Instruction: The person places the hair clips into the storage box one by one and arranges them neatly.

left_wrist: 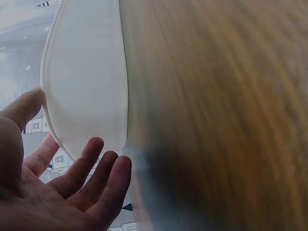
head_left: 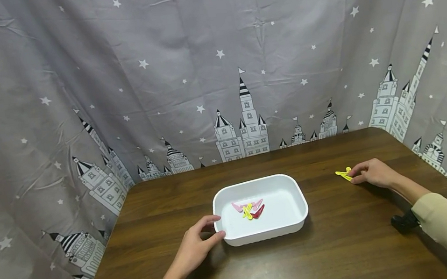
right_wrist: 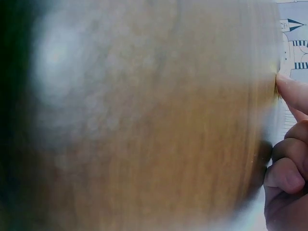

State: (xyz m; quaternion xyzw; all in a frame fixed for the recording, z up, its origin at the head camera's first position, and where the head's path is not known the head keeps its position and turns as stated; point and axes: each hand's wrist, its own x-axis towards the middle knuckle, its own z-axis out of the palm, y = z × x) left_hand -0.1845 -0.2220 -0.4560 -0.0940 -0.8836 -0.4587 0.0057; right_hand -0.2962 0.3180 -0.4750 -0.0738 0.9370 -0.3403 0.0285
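Notably, clips [head_left: 248, 211] in tray [head_left: 285, 207], head view only

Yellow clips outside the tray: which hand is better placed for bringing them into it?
The right hand, likely: it pinches the yellow clips, while the left hand touches the left end of the white tray.

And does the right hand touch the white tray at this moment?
Apart. The head view shows a stretch of brown table between the right hand and the white tray.
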